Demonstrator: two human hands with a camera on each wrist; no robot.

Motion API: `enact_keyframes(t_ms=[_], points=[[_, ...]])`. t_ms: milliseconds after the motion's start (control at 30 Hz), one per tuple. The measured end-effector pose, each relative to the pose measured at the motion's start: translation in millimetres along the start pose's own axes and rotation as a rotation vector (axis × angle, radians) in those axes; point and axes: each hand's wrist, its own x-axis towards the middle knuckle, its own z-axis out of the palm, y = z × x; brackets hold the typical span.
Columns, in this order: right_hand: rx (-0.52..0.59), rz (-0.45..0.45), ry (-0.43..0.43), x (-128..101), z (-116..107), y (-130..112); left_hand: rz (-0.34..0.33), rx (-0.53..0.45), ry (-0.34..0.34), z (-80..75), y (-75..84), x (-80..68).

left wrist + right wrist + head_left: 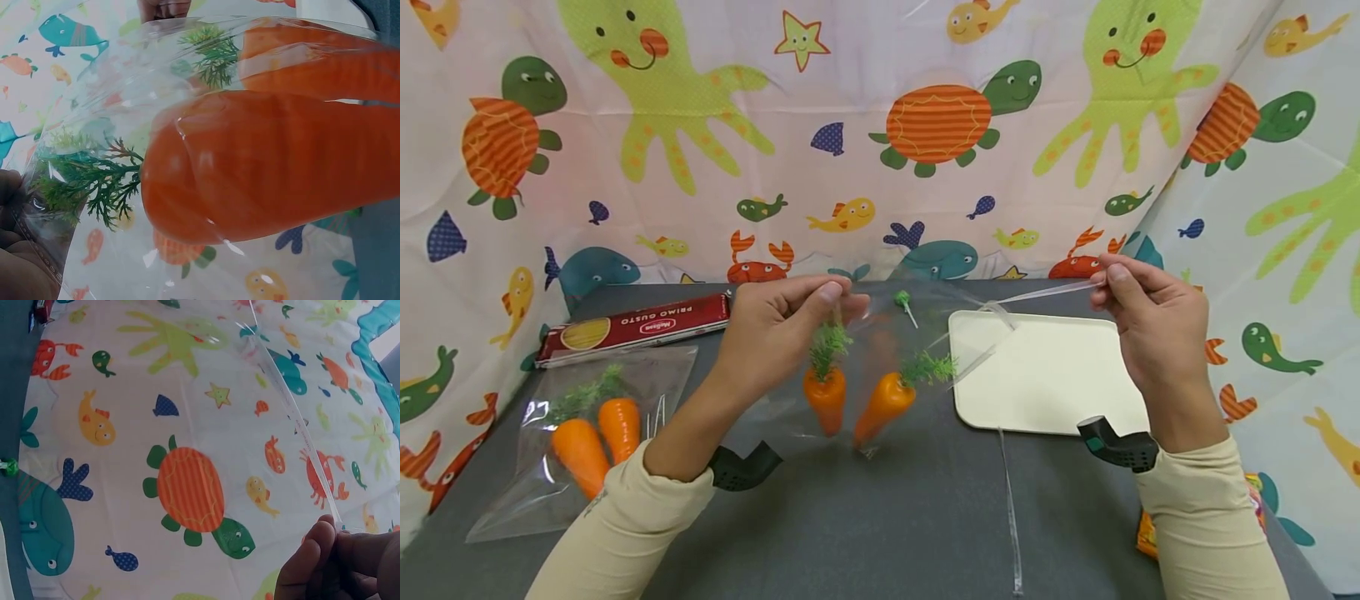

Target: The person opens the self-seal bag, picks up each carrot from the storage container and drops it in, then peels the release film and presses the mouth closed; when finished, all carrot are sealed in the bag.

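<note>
- My left hand point(778, 337) pinches the top edge of a clear plastic bag point(880, 367), holding it above the middle of the dark grey bench point(880, 517).
- My right hand point(1150, 333) pinches a thin clear plastic strip point(1045, 293) torn from the bag's top, pulled taut out to the right; the strip is joined to the bag between my hands.
- Inside the bag hang two orange toy carrots with green tops point(857, 392), tips downward.
- A second clear bag point(587, 433) lies flat near the bench's left edge, holding two more orange carrots point(597, 435).
- A cream rectangular tray point(1045, 383) sits under my right hand.
- A red pasta box point(636, 327) lies at the far left corner.
</note>
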Motion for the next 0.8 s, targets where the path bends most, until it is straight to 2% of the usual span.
enact_keyframes(t_ms=[267, 467, 800], points=[[0.02, 0.048, 0.073, 5, -11, 4, -0.006, -0.01, 0.007, -3.0, 1.0, -0.7], [0.015, 0.111, 0.143, 8, -22, 0, 0.02, -0.005, 0.018, -4.9, -0.1, -1.4], [0.016, 0.159, 0.258, 12, -37, -3, 0.0, -0.031, 0.019, -5.3, -0.5, -2.8]])
